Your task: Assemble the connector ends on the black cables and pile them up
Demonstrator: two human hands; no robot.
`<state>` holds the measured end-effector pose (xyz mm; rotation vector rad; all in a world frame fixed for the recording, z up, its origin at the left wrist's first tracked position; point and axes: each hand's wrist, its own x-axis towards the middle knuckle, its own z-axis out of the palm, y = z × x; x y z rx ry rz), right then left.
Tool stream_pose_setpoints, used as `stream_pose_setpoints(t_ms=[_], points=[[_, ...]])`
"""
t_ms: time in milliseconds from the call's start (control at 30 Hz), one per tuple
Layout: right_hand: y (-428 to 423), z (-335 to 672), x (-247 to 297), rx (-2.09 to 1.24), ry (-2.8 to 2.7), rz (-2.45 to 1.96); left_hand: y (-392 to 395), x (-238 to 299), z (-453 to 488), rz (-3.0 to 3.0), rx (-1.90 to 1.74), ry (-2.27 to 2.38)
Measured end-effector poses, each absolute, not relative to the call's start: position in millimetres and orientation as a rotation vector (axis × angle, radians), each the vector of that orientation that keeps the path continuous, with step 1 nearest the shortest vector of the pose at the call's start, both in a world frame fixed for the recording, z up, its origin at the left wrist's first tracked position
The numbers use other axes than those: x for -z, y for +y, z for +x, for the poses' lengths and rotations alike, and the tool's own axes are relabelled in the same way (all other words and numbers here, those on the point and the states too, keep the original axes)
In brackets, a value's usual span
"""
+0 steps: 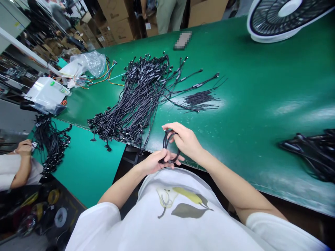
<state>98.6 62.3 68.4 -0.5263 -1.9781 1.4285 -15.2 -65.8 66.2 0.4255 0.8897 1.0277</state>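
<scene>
Background: cartons (115, 21) stand stacked beyond the green tabletop (235, 69), and a person (170, 14) stands near them, only legs in view.
Far left: a co-worker's hand (23, 148) sits beside a heap of black cables (53, 146) on a teal tabletop (86, 167).
Lower left: a tape roll (60, 217) lies among other items, below the teal tabletop.
Left of the green tabletop: a white pack (45, 92) lies just beside orange-handled scissors (63, 103). Farther along are a plastic bag (91, 64) and colored wires (104, 75), touching each other.
Left hand: my left hand (157, 162) is closed, fingers curled around the cable loop.
Cable loop: a black cable loop (167, 146) sits between my hands, just over the near edge of the green tabletop and in front of my pear-print shirt (178, 202).
Right hand: my right hand (185, 139) is also closed on the loop, fingers hooked over its upper part.
Center: a large pile of black cables (136, 101) lies fanned out on the green tabletop, its near end close to my hands.
Right of it: a small bunch of thin wires (200, 99) lies near the pile.
Far right: a fan (288, 17) sits at the far side, well apart from a dark cable bundle (306, 153) near the edge.
</scene>
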Motion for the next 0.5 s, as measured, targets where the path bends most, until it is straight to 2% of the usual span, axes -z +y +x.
stream_pose_setpoints(t_ms=[167, 233, 333, 500], points=[[55.9, 90.1, -81.3, -2.101, -1.427, -0.568, -68.4, -67.8, -3.2, 0.329, -1.143, 0.885], [52.3, 89.2, -86.5, -2.252, -1.214, -0.564, -67.7, -66.2, 0.3, 0.333, -1.191, 0.943], [46.1, 89.5, -90.4, -2.316, -1.089, -0.545, -66.9, -59.4, 4.7, 0.386, -1.232, 1.023], [40.0, 83.3, -86.7, -2.194, -1.04, -0.601, -64.3, -49.1, 3.4, 0.547, -1.172, 1.057]])
